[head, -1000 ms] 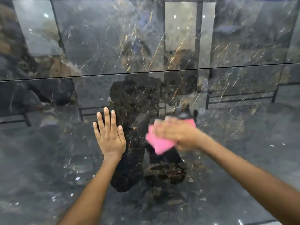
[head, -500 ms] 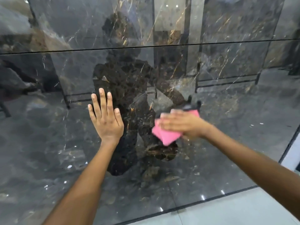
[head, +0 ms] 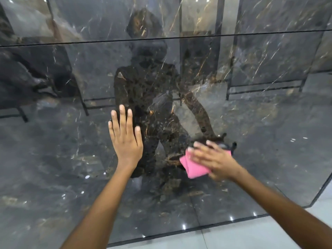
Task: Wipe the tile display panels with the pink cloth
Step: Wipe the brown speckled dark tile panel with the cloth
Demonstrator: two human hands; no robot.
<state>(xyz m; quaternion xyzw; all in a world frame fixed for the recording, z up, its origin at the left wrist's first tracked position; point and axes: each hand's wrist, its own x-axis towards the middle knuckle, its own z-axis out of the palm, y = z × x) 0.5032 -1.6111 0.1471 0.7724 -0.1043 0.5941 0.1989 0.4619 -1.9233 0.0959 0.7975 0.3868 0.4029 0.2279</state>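
I see my left hand [head: 125, 139] flat on the lower tile panel [head: 53, 159]. Its fingers are straight and close together, and they point up. It holds nothing. My right hand [head: 213, 159] is lower down and off to the right. It lies on top of the pink cloth [head: 193, 167] and presses it onto the same panel with fingers spread out. This hand looks a bit blurry. The cloth is folded, and a pink part sticks out from under the hand on the left and bottom side. The panel is dark and shiny, with gold and white lines in it. I can see a dim dark shape of a person in the shine. A thin dark line runs across above, and the upper tile panel [head: 89, 18] starts there. Pale floor [head: 251, 236] shows below the panel's bottom edge.
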